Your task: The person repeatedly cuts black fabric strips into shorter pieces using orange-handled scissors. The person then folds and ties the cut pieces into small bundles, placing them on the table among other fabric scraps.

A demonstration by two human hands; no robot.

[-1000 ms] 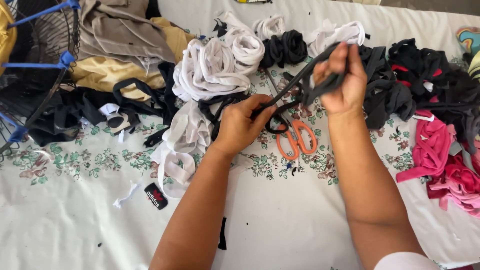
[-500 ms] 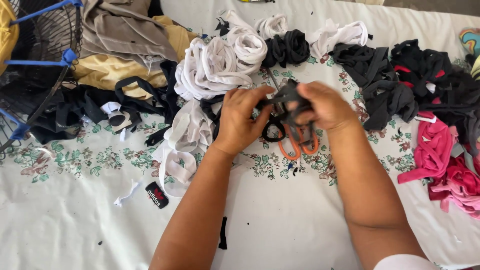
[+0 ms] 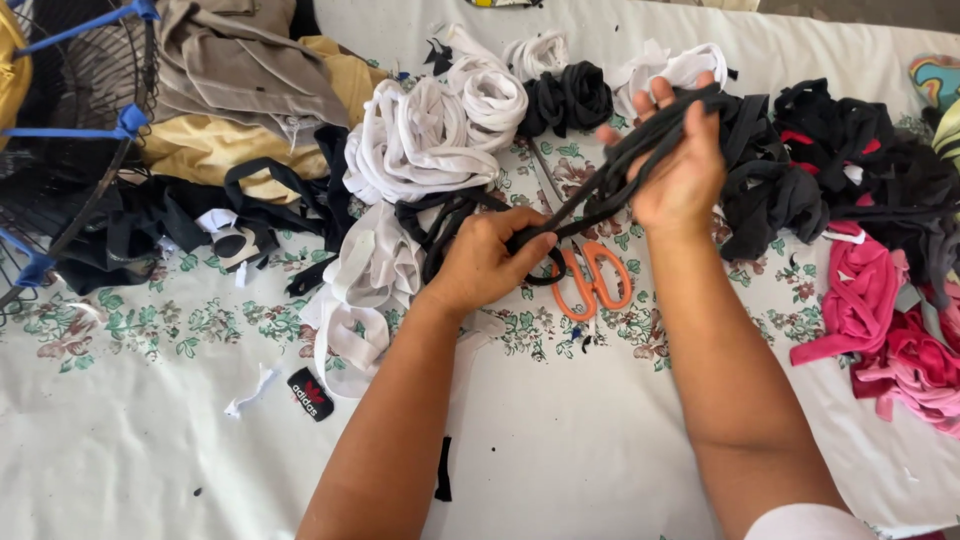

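My left hand [image 3: 487,258] pinches one end of a black fabric strip [image 3: 600,185] just above the flowered tablecloth [image 3: 150,440]. My right hand [image 3: 678,165] is raised to the upper right and grips the other part of the same strip, which runs taut and slanted between both hands. Orange-handled scissors [image 3: 592,275] lie on the cloth right under the strip, between my hands. White fabric rolls [image 3: 430,140] lie just left of my left hand.
Black fabric rolls [image 3: 570,98] and a black heap [image 3: 830,150] lie at the back right, pink strips [image 3: 880,310] at the right edge. Beige and yellow clothes [image 3: 230,110] lie back left beside a wire fan guard [image 3: 60,120]. A small black label [image 3: 311,393] lies near my left forearm.
Half a second ago both hands were together over the scissors with the strip bunched. Now my right hand has lifted up and right, pulling the strip taut.
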